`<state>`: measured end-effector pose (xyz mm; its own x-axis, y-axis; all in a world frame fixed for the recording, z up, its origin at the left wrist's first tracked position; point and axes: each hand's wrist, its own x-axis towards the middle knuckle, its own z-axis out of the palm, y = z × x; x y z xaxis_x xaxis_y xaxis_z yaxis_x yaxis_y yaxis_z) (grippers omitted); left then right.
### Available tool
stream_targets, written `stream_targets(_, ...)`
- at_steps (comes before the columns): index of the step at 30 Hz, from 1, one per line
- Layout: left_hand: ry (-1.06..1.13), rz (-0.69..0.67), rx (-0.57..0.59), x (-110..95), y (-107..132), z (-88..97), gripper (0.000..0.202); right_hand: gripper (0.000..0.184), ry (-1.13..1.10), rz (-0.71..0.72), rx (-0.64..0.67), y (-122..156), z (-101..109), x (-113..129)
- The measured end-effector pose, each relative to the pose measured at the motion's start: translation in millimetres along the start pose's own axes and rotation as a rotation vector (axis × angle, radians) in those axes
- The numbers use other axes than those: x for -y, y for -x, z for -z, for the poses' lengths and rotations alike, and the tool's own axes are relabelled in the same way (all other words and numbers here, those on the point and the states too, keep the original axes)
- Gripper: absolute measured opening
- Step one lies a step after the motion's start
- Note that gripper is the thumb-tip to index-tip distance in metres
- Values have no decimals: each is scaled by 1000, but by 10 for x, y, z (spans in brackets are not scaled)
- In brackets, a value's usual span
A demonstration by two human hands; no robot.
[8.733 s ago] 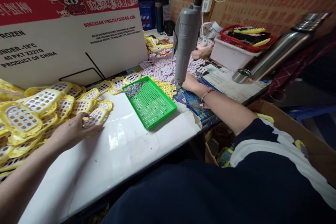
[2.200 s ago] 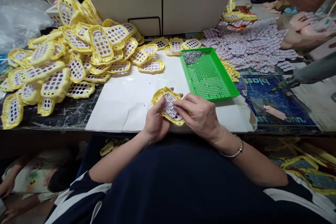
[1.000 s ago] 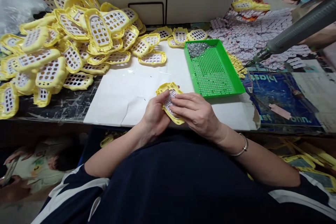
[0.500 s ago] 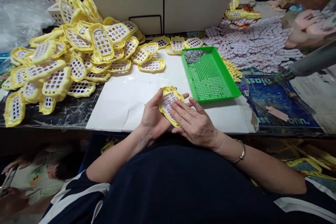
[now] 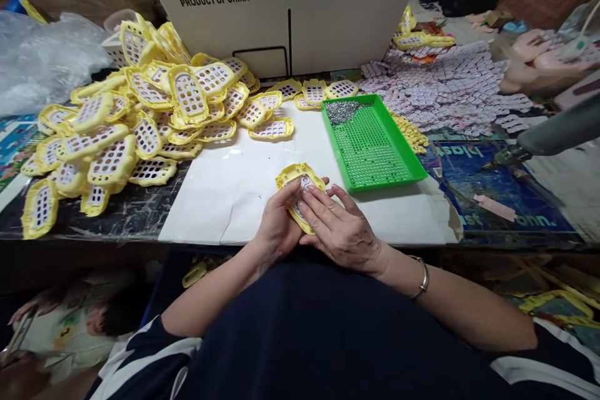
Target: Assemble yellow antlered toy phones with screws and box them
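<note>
My left hand (image 5: 277, 220) is wrapped around a yellow plastic casing (image 5: 293, 173), cradling it from below with the thumb over its left edge. A pale keypad piece (image 5: 305, 181) with rounded squares lies inside the casing, partly covered by fingers. Across it my right hand (image 5: 340, 219) lies palm down, its outstretched fingers pressing on the keypad piece. Just right of the hands stands a green tray (image 5: 347, 178) with small metal screws (image 5: 344, 111) heaped in its far left corner. Both hands are over the front edge of a white sheet (image 5: 210, 200).
A big pile of yellow casings (image 5: 107, 156) with holed white plates fills the left. Behind stands a printed carton (image 5: 281, 25). White keypad pieces (image 5: 435, 84) and small yellow parts (image 5: 410, 132) lie right of the tray. An electric screwdriver (image 5: 539, 140) juts in from the right.
My left thumb has slid further over the keypad piece, and my right fingers have shifted a little left, covering more of it. The view has tilted up slightly.
</note>
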<state>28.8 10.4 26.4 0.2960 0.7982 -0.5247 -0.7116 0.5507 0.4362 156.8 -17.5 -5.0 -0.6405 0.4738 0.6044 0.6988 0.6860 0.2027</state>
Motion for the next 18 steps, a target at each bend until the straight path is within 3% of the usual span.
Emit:
stream_targets(4, 13, -40, -22, -14, 8, -17, 38, 48, -5, -6, -2, 14, -20, 7)
stream_targets(8, 31, -104, -78, 0, -31, -29, 26, 45, -29, 1, -2, 5, -21, 10)
stream_targets(18, 34, -62, -93, -1, -71, -29, 24, 44, -59, 3, -25, 30, -68, 1)
